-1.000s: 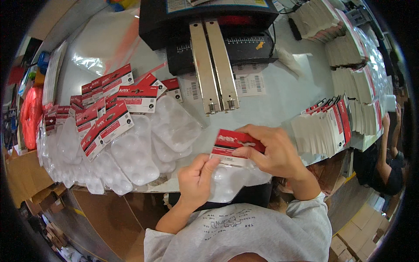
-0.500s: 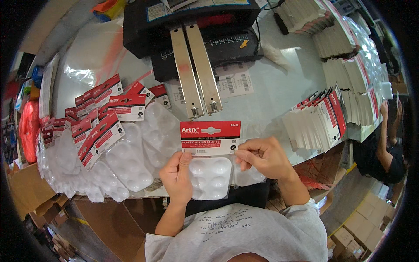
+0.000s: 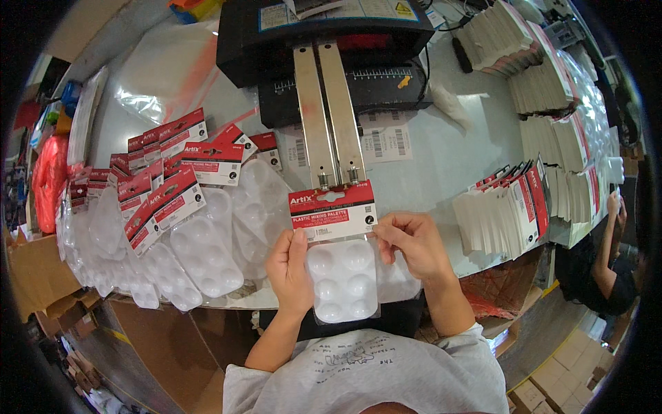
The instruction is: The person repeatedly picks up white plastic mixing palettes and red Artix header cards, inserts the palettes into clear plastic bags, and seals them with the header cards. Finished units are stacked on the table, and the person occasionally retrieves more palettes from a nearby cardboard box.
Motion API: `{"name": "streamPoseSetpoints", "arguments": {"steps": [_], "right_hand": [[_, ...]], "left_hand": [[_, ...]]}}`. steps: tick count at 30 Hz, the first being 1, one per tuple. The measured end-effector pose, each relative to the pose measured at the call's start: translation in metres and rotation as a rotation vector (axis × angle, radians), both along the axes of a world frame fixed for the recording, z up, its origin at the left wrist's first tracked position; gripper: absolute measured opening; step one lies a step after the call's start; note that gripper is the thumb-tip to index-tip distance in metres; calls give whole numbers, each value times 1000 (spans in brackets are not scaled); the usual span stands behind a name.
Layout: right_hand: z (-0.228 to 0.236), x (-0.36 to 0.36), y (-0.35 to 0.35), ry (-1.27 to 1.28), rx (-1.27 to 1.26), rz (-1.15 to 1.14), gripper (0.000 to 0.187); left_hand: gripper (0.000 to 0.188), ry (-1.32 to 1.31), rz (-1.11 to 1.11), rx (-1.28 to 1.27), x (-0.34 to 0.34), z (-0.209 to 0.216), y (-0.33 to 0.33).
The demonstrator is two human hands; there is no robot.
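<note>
Between my hands is a bagged plastic mixing palette [image 3: 342, 283], white with round wells, under a red and white header card [image 3: 332, 219]. My left hand [image 3: 289, 272] pinches the card's lower left corner, thumb on top. The lower right corner is pinched by my right hand [image 3: 414, 245], its fingers curled in. The card's top edge touches or lies just under the spring-fitted tips of two metal arms [image 3: 329, 114]; which, I cannot tell. These arms stick out toward me from a black machine [image 3: 238, 48]. Another white palette [image 3: 396, 281] lies partly hidden behind my right hand.
Carded palettes [image 3: 207, 241] pile up on the table's left. Folded header cards [image 3: 500, 214] stand in a row at right, with taller card stacks [image 3: 545, 76] behind. Clear plastic bags [image 3: 162, 76] lie far left. Cardboard boxes [image 3: 158, 352] sit below the edge. Another person's arm [image 3: 607, 238] shows far right.
Both hands have pushed the carded palette forward, so its card now meets the metal arms' tips. The card has tilted slightly. The whole view has shifted a little.
</note>
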State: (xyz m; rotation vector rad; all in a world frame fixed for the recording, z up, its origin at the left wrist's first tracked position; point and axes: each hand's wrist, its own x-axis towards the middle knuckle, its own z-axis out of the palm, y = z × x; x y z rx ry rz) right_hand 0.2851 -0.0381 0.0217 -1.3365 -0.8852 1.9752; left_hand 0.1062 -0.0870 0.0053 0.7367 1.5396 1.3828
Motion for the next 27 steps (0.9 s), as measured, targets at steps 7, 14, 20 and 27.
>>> {"name": "streamPoseSetpoints", "arguments": {"steps": [7, 14, 20, 27], "right_hand": [[-3, -3, 16, 22, 7, -34, 15], [-10, -1, 14, 74, 67, -28, 15], [-10, -6, 22, 5, 25, -12, 14], [-14, -12, 36, -2, 121, -109, 14]], "left_hand": [[28, 61, -6, -68, 0, -4, 7], [30, -53, 52, -65, 1, -10, 8], [31, -13, 63, -121, -1, -20, 11], [28, 171, 41, -59, -9, -12, 35]]}}
